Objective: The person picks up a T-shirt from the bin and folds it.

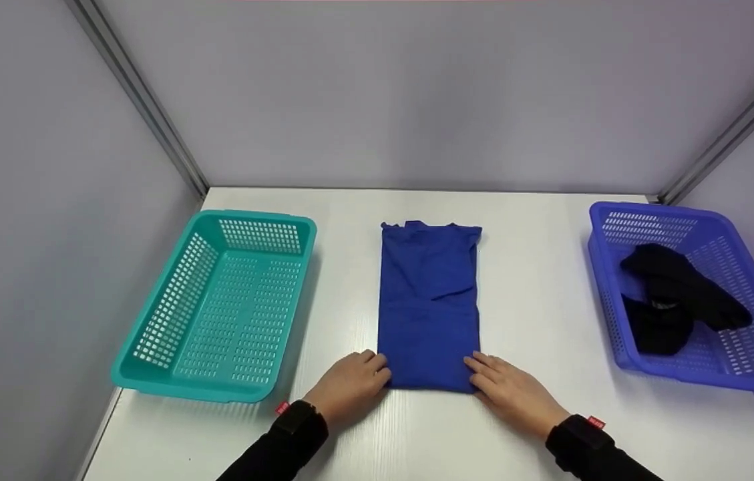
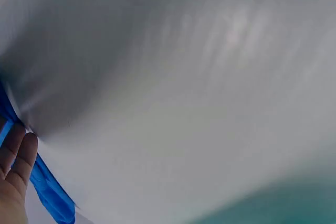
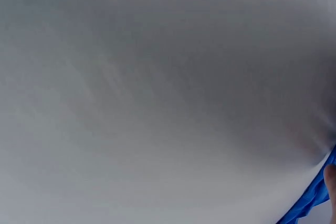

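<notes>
A blue garment [image 1: 427,321], folded into a long rectangle, lies flat on the white table between both hands. My left hand [image 1: 352,382] touches its near left corner; the left wrist view shows two fairly straight fingers [image 2: 23,163] against the blue cloth [image 2: 52,195]. At the near right corner, my right hand [image 1: 513,394] rests its fingertips on the garment's side edge. Both thumbs are hidden in the head view. In the right wrist view only a bit of the right hand [image 3: 331,182] shows, beside the blue cloth [image 3: 313,195].
A teal plastic basket [image 1: 124,361] with nothing in it stands left of the garment. On the right is a purple-blue basket [image 1: 624,334] holding black cloth items [image 1: 684,287]. Grey panels [image 1: 430,93] wall in the white table [image 1: 537,280] at the back and sides.
</notes>
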A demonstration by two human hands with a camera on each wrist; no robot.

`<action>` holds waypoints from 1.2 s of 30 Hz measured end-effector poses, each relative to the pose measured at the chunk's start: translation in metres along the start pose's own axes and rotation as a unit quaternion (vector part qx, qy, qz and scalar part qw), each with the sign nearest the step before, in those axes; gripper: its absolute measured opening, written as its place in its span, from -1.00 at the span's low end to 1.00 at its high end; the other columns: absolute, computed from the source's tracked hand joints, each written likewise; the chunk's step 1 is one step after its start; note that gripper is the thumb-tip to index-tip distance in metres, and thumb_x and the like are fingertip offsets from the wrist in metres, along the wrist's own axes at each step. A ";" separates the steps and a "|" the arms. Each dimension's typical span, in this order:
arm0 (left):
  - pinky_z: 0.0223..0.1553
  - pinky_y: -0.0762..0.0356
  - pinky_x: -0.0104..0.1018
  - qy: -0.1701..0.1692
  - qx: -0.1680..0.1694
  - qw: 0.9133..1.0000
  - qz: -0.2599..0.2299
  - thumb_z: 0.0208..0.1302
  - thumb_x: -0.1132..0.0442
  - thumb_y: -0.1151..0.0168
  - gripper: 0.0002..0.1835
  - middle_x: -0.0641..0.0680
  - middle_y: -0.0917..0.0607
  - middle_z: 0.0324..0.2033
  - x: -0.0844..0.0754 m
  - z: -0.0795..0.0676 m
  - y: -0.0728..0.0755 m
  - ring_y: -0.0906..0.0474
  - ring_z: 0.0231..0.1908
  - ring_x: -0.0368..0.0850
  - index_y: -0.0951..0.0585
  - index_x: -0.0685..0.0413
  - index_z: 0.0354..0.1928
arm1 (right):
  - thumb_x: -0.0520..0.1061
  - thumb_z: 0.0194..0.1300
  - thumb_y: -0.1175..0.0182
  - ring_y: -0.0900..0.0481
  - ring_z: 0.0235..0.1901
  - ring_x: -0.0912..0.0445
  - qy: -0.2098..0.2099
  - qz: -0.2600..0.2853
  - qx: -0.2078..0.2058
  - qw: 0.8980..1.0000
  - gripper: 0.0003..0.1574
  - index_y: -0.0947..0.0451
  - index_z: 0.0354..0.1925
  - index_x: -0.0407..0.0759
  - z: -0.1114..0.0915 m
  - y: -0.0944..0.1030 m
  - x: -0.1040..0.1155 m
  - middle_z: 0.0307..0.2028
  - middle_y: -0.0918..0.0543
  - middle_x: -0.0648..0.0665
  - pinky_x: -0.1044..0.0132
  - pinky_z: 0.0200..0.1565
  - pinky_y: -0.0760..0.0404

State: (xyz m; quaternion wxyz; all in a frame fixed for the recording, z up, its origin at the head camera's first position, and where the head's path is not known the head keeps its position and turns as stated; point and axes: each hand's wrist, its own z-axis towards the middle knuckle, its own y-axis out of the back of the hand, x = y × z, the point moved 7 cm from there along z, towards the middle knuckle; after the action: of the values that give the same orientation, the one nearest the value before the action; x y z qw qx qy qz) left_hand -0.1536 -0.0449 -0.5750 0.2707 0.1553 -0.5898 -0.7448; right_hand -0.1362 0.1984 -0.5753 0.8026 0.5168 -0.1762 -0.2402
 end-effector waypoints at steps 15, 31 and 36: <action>-0.35 -0.51 -0.32 0.097 -0.077 0.986 -0.115 0.01 0.34 -0.39 -0.81 -0.07 -0.59 -0.35 0.029 0.007 0.042 -0.51 -0.36 -0.16 -0.59 0.02 -0.32 | -0.42 0.01 -0.47 -0.76 -0.06 -0.10 -0.107 0.099 -0.090 0.985 -0.53 -0.65 -0.04 -0.30 0.020 0.037 -0.017 -0.05 -0.77 -0.28 0.17 -0.06 -0.72; -0.30 -0.60 -0.32 0.235 -0.068 0.860 -0.449 0.21 0.41 -0.17 -0.87 -0.17 -0.65 -0.43 0.055 0.023 0.099 -0.57 -0.40 -0.28 -0.53 0.03 -0.27 | -0.45 0.33 -0.18 -0.57 -0.52 0.32 -0.319 0.370 -0.083 0.868 -0.80 -0.57 -0.19 -0.20 0.041 0.086 -0.037 -0.48 -0.67 0.07 0.50 -0.43 -0.56; -0.49 -0.67 -0.19 0.284 -0.061 0.785 -0.547 0.25 0.42 -0.13 -0.91 -0.11 -0.64 -0.49 0.061 0.026 0.091 -0.55 -0.57 -0.24 -0.54 0.11 -0.25 | -0.34 0.46 -0.12 -0.59 -0.48 0.19 -0.404 0.490 -0.041 0.771 -0.87 -0.54 -0.07 -0.39 0.041 0.076 -0.045 -0.47 -0.59 0.02 0.29 -0.40 -0.69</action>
State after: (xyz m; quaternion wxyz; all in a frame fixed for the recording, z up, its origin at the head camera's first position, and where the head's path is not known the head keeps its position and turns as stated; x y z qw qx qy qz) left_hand -0.1971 -0.0743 -0.4752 -0.0182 0.6394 -0.2561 -0.7248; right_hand -0.1795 0.2196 -0.4911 0.6868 0.1817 -0.7037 -0.0077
